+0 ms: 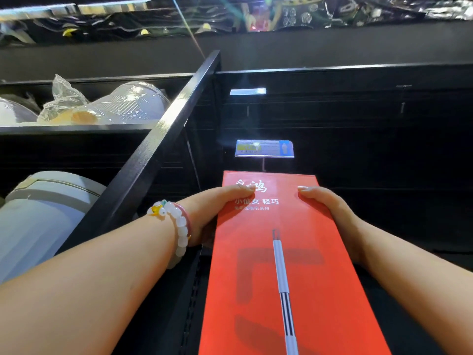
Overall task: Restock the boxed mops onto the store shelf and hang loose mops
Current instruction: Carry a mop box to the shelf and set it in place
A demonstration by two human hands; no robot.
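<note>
Two hands are clamped on one red mop box [286, 265], which is seen lengthwise at 6 o'clock, far end aimed at 12 into a dark shelf bay [358, 139]. Left hand [212, 216] is set on the box's left edge, thumb laid over the top face nr the printed white text; a beaded bracelet [176, 226] is worn on that wrist. Right hand [330, 213] is wrapped on the right edge, thumb likewise on top. Whether the box rests on the shelf can't be told. A price tag holder [265, 148] is mounted at 12 o'clock just beyond the box's far end. At 9 o'clock, past a black upright post [163, 134], a grey bin [43, 213] is seen low, w/ plastic-wrapped goods [107, 106] on the shelf above.
</note>
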